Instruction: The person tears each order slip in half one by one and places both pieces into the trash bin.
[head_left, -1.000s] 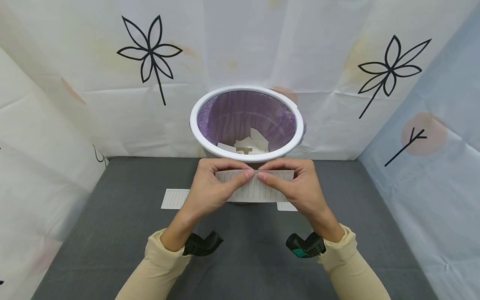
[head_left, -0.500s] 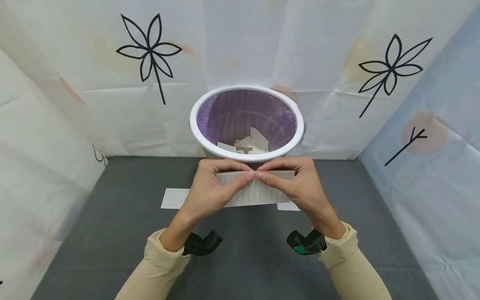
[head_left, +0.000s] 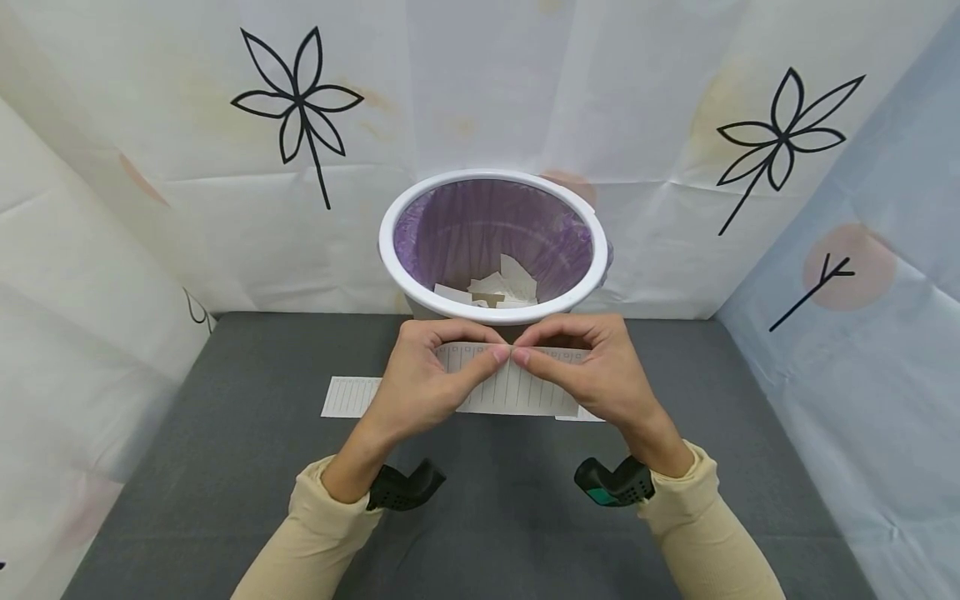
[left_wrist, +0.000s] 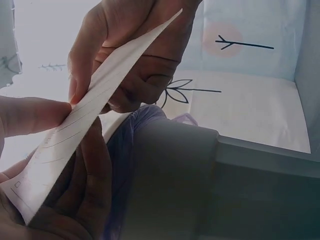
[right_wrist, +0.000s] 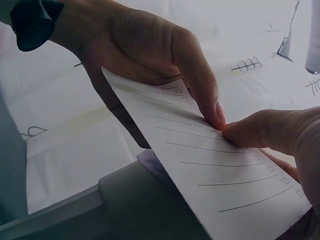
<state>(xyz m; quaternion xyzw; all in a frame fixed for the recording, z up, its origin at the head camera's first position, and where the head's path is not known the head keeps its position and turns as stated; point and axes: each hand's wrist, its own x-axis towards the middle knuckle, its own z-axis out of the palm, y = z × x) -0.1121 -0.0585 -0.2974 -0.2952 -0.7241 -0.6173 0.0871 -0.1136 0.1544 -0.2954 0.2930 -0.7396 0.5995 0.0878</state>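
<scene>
A lined strip of paper (head_left: pixel 517 392) with a row of small printed boxes along one edge is held up in front of the bin. My left hand (head_left: pixel 427 371) pinches it near the middle, thumb on the near face and fingers behind. Close beside it, my right hand (head_left: pixel 592 367) pinches the same edge, so the two thumb tips almost meet. In the left wrist view the paper (left_wrist: pixel 75 120) slants between both hands and looks whole. The right wrist view shows the lined face of the paper (right_wrist: pixel 200 160) bowing slightly below the thumbs.
Behind the hands stands a white-rimmed bin (head_left: pixel 386 237) lined with a purple bag, with paper scraps (head_left: pixel 510 283) inside. Another lined paper (head_left: pixel 348 397) lies on the dark grey table (head_left: pixel 480 517) at left, and a further paper (head_left: pixel 581 414) shows partly at right. Printed cloth walls surround the table.
The lower edge of the held paper has swung slightly down toward the person, covering more of the right-hand paper's edge. Both hands keep their pinch in nearly the same place.
</scene>
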